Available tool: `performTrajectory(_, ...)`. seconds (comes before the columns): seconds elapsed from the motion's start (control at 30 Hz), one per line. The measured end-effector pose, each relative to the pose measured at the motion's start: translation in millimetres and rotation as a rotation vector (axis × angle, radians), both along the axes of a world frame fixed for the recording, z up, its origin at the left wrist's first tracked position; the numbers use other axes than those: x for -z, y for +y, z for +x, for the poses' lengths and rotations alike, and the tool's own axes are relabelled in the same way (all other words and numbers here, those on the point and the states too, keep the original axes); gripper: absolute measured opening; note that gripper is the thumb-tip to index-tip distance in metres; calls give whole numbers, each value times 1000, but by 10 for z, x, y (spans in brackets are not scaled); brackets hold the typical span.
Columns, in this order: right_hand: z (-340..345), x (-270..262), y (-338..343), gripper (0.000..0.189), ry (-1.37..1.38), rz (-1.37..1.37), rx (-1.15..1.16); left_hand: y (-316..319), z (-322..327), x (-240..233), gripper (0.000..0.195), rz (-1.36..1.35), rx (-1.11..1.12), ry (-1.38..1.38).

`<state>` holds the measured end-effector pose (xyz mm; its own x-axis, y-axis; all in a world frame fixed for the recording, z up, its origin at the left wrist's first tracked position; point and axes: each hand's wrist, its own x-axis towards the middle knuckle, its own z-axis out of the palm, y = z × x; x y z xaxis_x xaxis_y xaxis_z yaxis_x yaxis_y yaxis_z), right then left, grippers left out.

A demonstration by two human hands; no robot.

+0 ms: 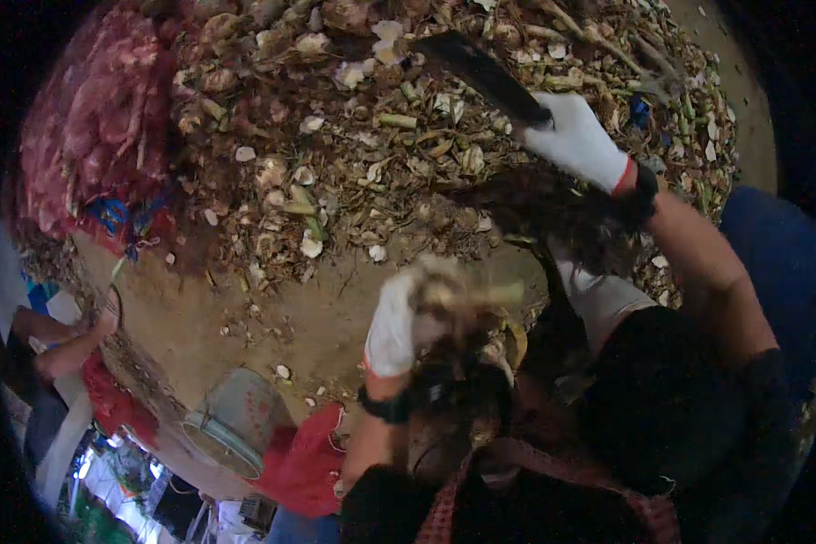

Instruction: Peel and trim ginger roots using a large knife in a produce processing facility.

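Observation:
My left hand [389, 333], in a white glove, is low in the middle of the view. It grips a blurred garlic bulb [438, 294], with a pale cut stalk [503, 294] pointing right. Higher and to the right, my right hand [578, 139] wears a matching glove and is closed around the near end of a broad dark blade [479, 75]. That blade slants up and left over the heap of garlic trimmings [408, 156], apart from the bulb. Dark fibrous matter [537, 204] lies below my right hand. Motion blur hides the bulb's outline.
A red mesh sack [98, 129] of bulbs stands at upper left. A bucket [234, 421] and red cloth or bag [306, 466] are at lower left. Another person's limb [75, 350] shows at the left edge. Dirt floor [197, 306] lies before the heap.

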<state>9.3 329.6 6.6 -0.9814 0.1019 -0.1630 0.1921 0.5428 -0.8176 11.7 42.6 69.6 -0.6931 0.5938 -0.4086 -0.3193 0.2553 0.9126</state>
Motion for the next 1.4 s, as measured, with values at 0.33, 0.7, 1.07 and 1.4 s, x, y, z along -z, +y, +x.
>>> performTrajectory(0.33,-25,45,-214,40,-231,-19,18,221,-368,904,55,-913,406,379)
performTrajectory(0.7,16,-210,-346,27,-147,172,-304,259,-388,800,49,210,-191,-256)
performTrajectory(1.07,26,-433,-385,23,209,307,-498,233,-119,738,52,-30,-249,355)
performTrajectory(1.4,-28,-218,-331,29,312,306,-492,118,-50,755,47,-309,-124,425)
